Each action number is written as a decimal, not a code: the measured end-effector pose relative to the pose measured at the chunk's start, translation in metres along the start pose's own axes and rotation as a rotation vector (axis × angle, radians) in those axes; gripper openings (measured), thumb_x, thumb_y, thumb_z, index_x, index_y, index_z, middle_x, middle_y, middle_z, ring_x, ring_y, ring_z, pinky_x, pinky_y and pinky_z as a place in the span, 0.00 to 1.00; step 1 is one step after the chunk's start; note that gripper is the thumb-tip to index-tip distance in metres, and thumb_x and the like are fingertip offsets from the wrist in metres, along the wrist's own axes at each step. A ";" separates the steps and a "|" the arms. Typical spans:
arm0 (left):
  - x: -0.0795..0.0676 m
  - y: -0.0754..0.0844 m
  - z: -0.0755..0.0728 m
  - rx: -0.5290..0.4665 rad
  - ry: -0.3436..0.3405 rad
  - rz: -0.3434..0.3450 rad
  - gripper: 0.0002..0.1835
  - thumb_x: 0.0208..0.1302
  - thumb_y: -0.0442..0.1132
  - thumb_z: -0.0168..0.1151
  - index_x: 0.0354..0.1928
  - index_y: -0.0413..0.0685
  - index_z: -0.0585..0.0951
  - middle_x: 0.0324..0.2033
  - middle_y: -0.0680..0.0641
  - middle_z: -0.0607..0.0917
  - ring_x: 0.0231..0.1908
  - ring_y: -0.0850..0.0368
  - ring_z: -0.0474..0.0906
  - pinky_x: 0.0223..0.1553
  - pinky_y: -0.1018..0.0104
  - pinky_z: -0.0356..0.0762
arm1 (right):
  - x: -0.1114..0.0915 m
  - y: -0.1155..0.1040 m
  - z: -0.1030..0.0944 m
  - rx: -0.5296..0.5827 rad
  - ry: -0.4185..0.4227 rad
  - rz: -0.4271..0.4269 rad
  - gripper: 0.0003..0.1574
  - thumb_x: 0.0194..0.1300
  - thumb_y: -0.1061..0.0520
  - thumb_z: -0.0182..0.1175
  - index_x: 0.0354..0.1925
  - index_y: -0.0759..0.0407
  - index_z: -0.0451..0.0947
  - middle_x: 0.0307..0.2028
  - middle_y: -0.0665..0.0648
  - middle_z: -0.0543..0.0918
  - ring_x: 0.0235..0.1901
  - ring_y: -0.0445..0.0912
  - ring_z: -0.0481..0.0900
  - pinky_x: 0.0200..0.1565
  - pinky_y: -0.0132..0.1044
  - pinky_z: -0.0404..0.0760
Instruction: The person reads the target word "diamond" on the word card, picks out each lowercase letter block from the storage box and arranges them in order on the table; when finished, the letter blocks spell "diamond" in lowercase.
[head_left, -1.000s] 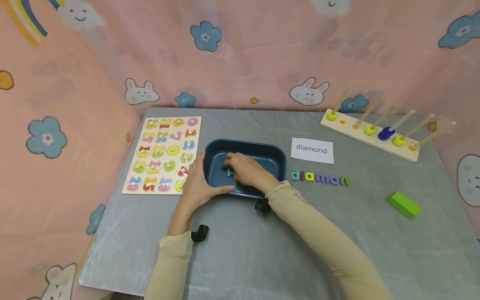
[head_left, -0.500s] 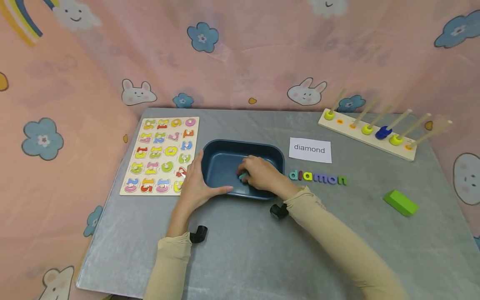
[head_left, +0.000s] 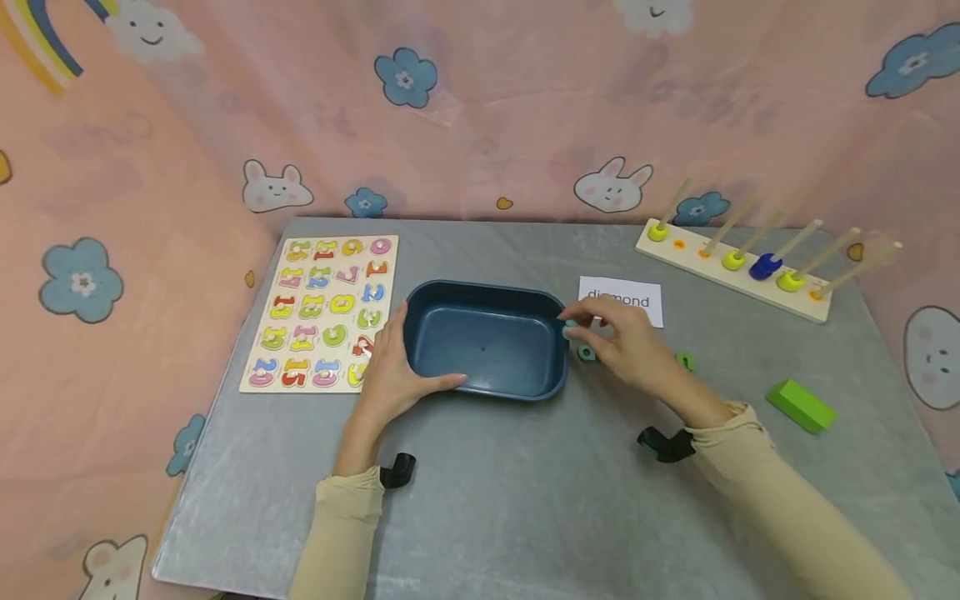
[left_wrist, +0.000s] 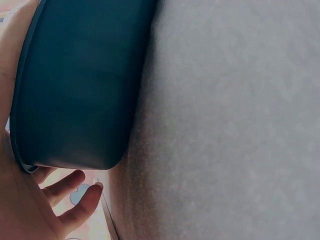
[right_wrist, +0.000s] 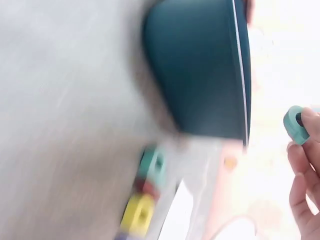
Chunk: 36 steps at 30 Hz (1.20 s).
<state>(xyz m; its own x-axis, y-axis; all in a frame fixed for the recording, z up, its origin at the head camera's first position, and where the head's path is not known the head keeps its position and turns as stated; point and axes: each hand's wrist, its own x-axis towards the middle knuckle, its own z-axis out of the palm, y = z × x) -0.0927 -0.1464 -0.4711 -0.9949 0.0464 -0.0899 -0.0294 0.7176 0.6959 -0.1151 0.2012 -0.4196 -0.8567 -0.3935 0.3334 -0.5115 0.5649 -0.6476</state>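
Observation:
My left hand (head_left: 397,367) rests spread against the left corner of a dark blue plastic box (head_left: 450,385), its thumb along the near rim. In the left wrist view its fingers (left_wrist: 82,207) extend past the box wall. Just beyond the box's right rim, my right hand (head_left: 630,342) pinches a small teal toy letter (right_wrist: 296,125) between thumb and fingertips; which letter it is cannot be told. Below that hand lies a row of coloured letters, mostly hidden, with a teal d (head_left: 587,354) and a green n (head_left: 686,361) showing at its ends.
A white card (head_left: 647,310) reading "diamond" lies behind the right hand, partly covered. A wooden number puzzle board (head_left: 315,333) lies left of the box. A pegboard with rings (head_left: 750,281) stands at the back right, and a green block (head_left: 801,406) lies at the right.
My right hand has lifted the teal letter out of the box and carried it right, over the box's edge to above the letter row. My left hand has stayed at the box.

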 end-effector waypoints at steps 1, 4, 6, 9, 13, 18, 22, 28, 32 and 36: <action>0.000 0.000 0.000 0.001 0.000 0.000 0.79 0.41 0.68 0.85 0.87 0.58 0.43 0.85 0.46 0.52 0.83 0.44 0.51 0.78 0.31 0.59 | -0.006 0.004 -0.007 -0.001 0.032 0.006 0.14 0.64 0.69 0.72 0.48 0.62 0.87 0.40 0.58 0.90 0.37 0.43 0.81 0.42 0.36 0.81; 0.000 -0.001 -0.001 -0.001 -0.001 0.001 0.78 0.41 0.68 0.85 0.87 0.58 0.43 0.85 0.46 0.52 0.83 0.43 0.51 0.78 0.31 0.59 | -0.023 0.018 -0.027 -0.008 0.123 0.042 0.15 0.60 0.73 0.73 0.45 0.64 0.88 0.39 0.61 0.90 0.35 0.35 0.78 0.40 0.22 0.76; 0.000 -0.001 -0.002 -0.002 -0.002 0.003 0.78 0.41 0.68 0.85 0.87 0.58 0.43 0.85 0.46 0.51 0.83 0.43 0.51 0.78 0.31 0.59 | -0.035 0.028 -0.038 -0.020 0.172 0.084 0.15 0.59 0.75 0.73 0.44 0.66 0.88 0.38 0.63 0.88 0.34 0.29 0.76 0.40 0.16 0.74; -0.001 -0.001 -0.002 -0.003 -0.002 -0.006 0.79 0.40 0.68 0.85 0.87 0.60 0.43 0.85 0.47 0.51 0.83 0.43 0.51 0.78 0.31 0.58 | -0.053 0.043 -0.052 -0.047 0.226 0.184 0.15 0.59 0.76 0.73 0.45 0.68 0.88 0.38 0.66 0.86 0.35 0.22 0.74 0.41 0.12 0.73; -0.002 -0.002 -0.002 -0.002 -0.001 -0.013 0.79 0.40 0.68 0.86 0.87 0.61 0.42 0.85 0.47 0.51 0.83 0.44 0.50 0.78 0.32 0.58 | -0.073 0.061 -0.066 -0.087 0.239 0.348 0.13 0.63 0.71 0.72 0.48 0.69 0.88 0.39 0.68 0.86 0.34 0.18 0.73 0.40 0.10 0.72; -0.001 -0.002 -0.002 0.002 -0.004 0.001 0.79 0.41 0.67 0.86 0.87 0.61 0.42 0.85 0.46 0.51 0.83 0.43 0.51 0.78 0.32 0.59 | -0.091 0.083 -0.079 -0.148 0.177 0.461 0.10 0.66 0.68 0.71 0.47 0.70 0.87 0.37 0.70 0.87 0.29 0.19 0.72 0.29 0.16 0.72; 0.000 -0.001 -0.001 0.004 -0.005 0.003 0.79 0.41 0.67 0.86 0.87 0.60 0.42 0.85 0.46 0.51 0.83 0.43 0.51 0.78 0.32 0.59 | -0.099 0.092 -0.082 -0.197 0.122 0.512 0.09 0.67 0.67 0.71 0.45 0.70 0.88 0.35 0.70 0.88 0.27 0.25 0.72 0.25 0.22 0.72; 0.000 -0.001 -0.001 -0.003 0.001 0.009 0.78 0.41 0.67 0.86 0.87 0.56 0.44 0.85 0.45 0.51 0.83 0.43 0.51 0.78 0.31 0.58 | -0.100 0.096 -0.080 -0.228 0.046 0.604 0.10 0.69 0.64 0.70 0.46 0.69 0.88 0.37 0.69 0.89 0.27 0.36 0.74 0.25 0.28 0.71; 0.000 -0.001 -0.001 -0.004 0.004 0.009 0.78 0.41 0.67 0.86 0.87 0.56 0.44 0.85 0.45 0.52 0.83 0.43 0.51 0.78 0.31 0.58 | -0.101 0.098 -0.079 -0.232 0.016 0.641 0.11 0.70 0.62 0.70 0.47 0.69 0.88 0.38 0.68 0.89 0.29 0.41 0.76 0.26 0.30 0.71; 0.000 -0.001 -0.001 -0.003 0.002 0.005 0.79 0.41 0.67 0.86 0.87 0.56 0.44 0.85 0.45 0.51 0.83 0.43 0.50 0.78 0.31 0.58 | -0.101 0.100 -0.077 -0.241 -0.001 0.665 0.11 0.71 0.62 0.69 0.48 0.68 0.88 0.38 0.68 0.89 0.31 0.47 0.77 0.27 0.31 0.71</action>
<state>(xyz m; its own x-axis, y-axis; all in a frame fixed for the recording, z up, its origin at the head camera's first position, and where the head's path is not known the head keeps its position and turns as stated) -0.0923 -0.1482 -0.4710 -0.9952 0.0486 -0.0853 -0.0248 0.7154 0.6983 -0.0850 0.3535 -0.4652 -0.9926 0.0905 -0.0809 0.1201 0.8305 -0.5439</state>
